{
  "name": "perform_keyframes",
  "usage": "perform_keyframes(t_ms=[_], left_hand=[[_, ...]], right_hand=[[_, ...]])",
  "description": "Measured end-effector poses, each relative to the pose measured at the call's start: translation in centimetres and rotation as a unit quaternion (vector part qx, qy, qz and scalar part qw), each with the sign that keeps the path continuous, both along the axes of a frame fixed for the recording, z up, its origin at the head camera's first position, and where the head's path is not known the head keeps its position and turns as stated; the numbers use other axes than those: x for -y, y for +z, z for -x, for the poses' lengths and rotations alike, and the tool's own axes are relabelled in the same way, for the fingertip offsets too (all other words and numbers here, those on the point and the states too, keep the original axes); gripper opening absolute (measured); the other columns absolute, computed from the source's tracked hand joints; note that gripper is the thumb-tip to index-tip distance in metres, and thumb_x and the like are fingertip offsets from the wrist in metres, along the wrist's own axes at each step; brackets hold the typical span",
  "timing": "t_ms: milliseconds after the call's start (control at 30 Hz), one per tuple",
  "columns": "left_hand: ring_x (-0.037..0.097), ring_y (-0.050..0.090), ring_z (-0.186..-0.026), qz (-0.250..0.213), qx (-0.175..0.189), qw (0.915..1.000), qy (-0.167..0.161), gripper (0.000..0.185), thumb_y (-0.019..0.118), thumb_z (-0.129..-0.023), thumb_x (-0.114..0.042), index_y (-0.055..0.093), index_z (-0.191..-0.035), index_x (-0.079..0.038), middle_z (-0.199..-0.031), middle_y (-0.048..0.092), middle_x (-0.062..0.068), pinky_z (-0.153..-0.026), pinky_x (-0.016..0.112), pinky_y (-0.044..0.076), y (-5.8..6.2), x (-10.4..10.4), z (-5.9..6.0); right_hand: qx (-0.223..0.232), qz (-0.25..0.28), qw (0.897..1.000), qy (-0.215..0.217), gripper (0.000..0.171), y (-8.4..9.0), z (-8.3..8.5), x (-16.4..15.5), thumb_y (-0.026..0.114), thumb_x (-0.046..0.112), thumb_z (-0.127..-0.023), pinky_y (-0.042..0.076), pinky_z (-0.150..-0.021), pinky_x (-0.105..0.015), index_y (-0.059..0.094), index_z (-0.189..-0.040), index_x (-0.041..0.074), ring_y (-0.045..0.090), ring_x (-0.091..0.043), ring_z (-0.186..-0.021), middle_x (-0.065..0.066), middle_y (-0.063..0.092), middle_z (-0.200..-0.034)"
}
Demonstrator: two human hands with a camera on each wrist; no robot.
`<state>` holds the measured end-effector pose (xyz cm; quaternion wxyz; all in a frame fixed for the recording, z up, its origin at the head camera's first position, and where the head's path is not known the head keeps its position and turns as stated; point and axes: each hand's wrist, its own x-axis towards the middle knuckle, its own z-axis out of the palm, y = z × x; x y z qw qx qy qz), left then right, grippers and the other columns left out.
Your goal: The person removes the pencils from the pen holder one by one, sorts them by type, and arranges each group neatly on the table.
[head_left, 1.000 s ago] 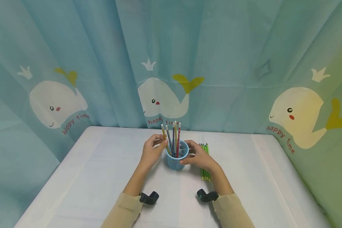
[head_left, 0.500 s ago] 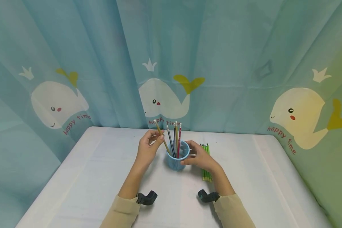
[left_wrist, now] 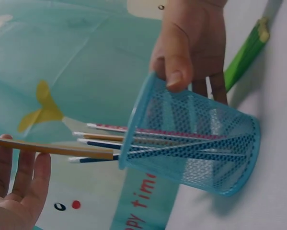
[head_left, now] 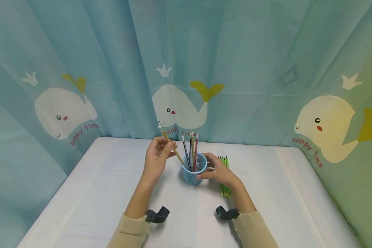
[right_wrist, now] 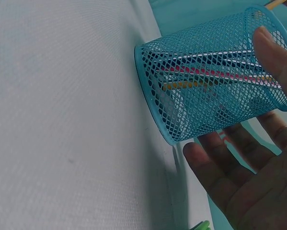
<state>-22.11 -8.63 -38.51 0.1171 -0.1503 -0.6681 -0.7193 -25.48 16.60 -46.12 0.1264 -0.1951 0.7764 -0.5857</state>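
Note:
A light-blue mesh pencil cup (head_left: 190,178) stands upright on the table with dark, yellow and red pencils (left_wrist: 100,136) leaning inside, eraser ends up. My right hand (head_left: 218,170) holds it from the right, thumb near the rim in front and fingers around the far side. My left hand (head_left: 156,158), left of the cup, pinches a yellow pencil (left_wrist: 81,150) between thumb and fingers. That pencil slants, its white eraser end up and to the left, its lower end right at the cup's rim.
Several green pencils (head_left: 225,190) lie side by side on the white table (head_left: 96,199), just right of the cup and partly behind the right forearm. Behind the table's far edge hangs a teal curtain (head_left: 251,113) with whale prints.
My left hand has moved left and slightly up, drawing the yellow pencil out of the cup until its lower end reached the rim. The right hand and the cup have hardly moved.

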Motion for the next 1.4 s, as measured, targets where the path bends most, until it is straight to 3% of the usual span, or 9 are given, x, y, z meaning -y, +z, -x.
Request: perform_keyframes(t_ms=[267,500,733,1000,1200,1267,1400], left_hand=[[0.019,0.069,-0.102,-0.027,-0.001,0.9996,0.009,0.025,0.055,-0.102,-0.009,0.050,-0.123,0.002,-0.109,0.065,0.007,-0.093,0.035,0.058,1.0,0.7,-0.6],[0.022,0.068,-0.103,0.007,0.024,0.9997,0.006,0.026,0.058,-0.100,-0.007,0.050,-0.125,-0.002,-0.113,0.062,0.009,-0.090,0.033,0.059,1.0,2.2,-0.2],[0.018,0.068,-0.098,0.053,0.059,0.9968,0.009,0.030,0.061,-0.098,-0.007,0.050,-0.126,-0.002,-0.120,0.059,0.020,-0.084,0.032,0.061,0.3,3.6,0.4],[0.017,0.067,-0.094,0.079,0.100,0.9917,0.016,0.036,0.061,-0.095,0.000,0.052,-0.129,-0.004,-0.121,0.059,0.021,-0.080,0.032,0.061,-0.6,4.8,1.2],[0.011,0.067,-0.088,0.119,0.128,0.9843,0.027,0.040,0.065,-0.095,-0.005,0.052,-0.133,-0.004,-0.121,0.059,0.024,-0.076,0.027,0.060,-1.8,5.7,2.0],[0.013,0.067,-0.088,0.137,0.136,0.9806,0.033,0.041,0.065,-0.095,-0.006,0.053,-0.134,-0.004,-0.120,0.059,0.023,-0.075,0.027,0.060,-2.1,6.0,2.2],[0.029,0.068,-0.095,0.162,0.148,0.9746,0.044,0.041,0.067,-0.094,-0.006,0.054,-0.133,-0.004,-0.117,0.060,0.019,-0.074,0.029,0.060,-2.7,6.3,2.5]], right_hand=[[-0.002,0.009,1.000,0.006,0.075,-0.1,-0.1,0.0,0.086,0.012,-0.076,0.047,-0.105,-0.054,0.049,-0.141,0.009,0.057,-0.036,-0.121,-0.014,0.058,-0.134],[-0.001,0.011,1.000,0.009,0.074,-0.2,-0.1,-0.1,0.085,0.012,-0.076,0.047,-0.105,-0.055,0.049,-0.140,0.008,0.057,-0.037,-0.120,-0.016,0.057,-0.135],[0.002,0.018,1.000,0.015,0.074,-0.1,-0.1,-0.1,0.084,0.010,-0.077,0.048,-0.104,-0.054,0.048,-0.141,0.007,0.056,-0.039,-0.121,-0.018,0.056,-0.136],[0.002,0.017,1.000,0.012,0.075,0.0,-0.1,-0.1,0.085,0.009,-0.076,0.049,-0.104,-0.054,0.048,-0.141,0.007,0.057,-0.039,-0.120,-0.019,0.056,-0.136],[0.008,0.016,1.000,0.009,0.075,0.2,-0.2,0.0,0.085,0.009,-0.076,0.047,-0.105,-0.055,0.047,-0.142,0.007,0.056,-0.038,-0.122,-0.018,0.055,-0.137],[0.009,0.013,1.000,0.005,0.076,0.2,-0.2,0.1,0.085,0.009,-0.076,0.046,-0.106,-0.057,0.047,-0.142,0.008,0.055,-0.038,-0.123,-0.017,0.056,-0.137],[0.007,0.007,1.000,0.001,0.077,0.2,0.0,0.1,0.085,0.010,-0.075,0.043,-0.108,-0.059,0.047,-0.142,0.008,0.054,-0.038,-0.126,-0.016,0.056,-0.138]])
